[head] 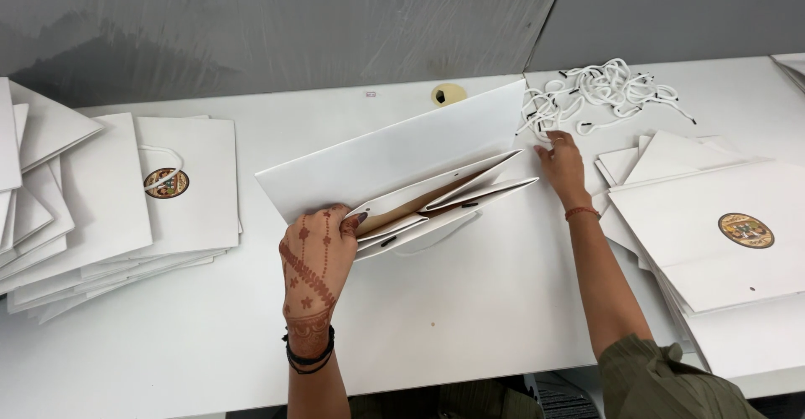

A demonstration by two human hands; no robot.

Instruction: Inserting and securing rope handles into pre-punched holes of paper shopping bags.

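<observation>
Now the white counter (470, 301) carries my open paper bag (394, 163), lying at its middle. Stacks of flat bags (109, 209) lie left and right of it. My left hand (314, 255) pinches its light, easily creased rim; my right hand (562, 163), beyond its right end, fingers the soft cord handles (604, 88).

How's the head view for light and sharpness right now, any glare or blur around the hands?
Head view: light is soft and even, with no harsh glare on the white table; the left hand on the open paper bag and the right hand by the white cords look sharp; faint shadows under the bag; the grey wall shows a dull sheen.
</observation>
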